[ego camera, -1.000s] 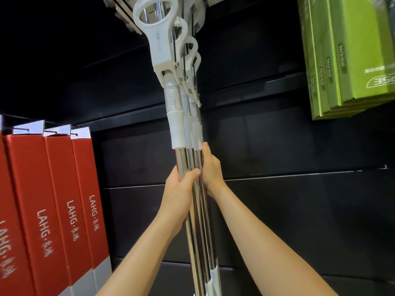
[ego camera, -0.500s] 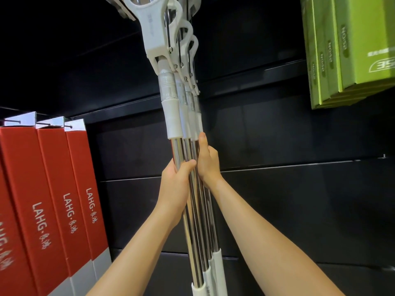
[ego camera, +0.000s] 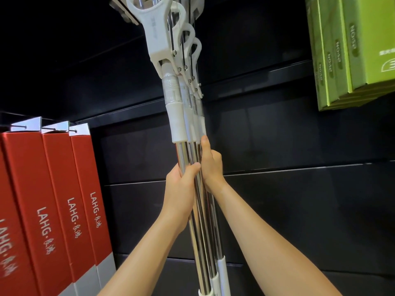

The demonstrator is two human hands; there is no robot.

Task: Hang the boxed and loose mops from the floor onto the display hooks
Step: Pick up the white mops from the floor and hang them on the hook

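Observation:
Several loose mops hang side by side from a display hook (ego camera: 154,1) at the top, their white loop handles (ego camera: 157,37) stacked one behind another. Shiny metal poles (ego camera: 195,210) run down from white collars (ego camera: 177,122) to the bottom edge. My left hand (ego camera: 181,189) grips the front pole from the left, thumb across it. From the right, my right hand (ego camera: 211,167) holds the poles behind it, with its thumb pointing up along them. The mop heads are out of view.
Three red boxed mops (ego camera: 53,199) marked LAHG hang on hooks at the left. Green boxes (ego camera: 350,50) hang at the upper right. A black slatted display wall (ego camera: 299,199) stands behind everything.
The view has tilted down a little, so the handles sit higher in the frame. Both hands keep their hold on the poles at about the same spot.

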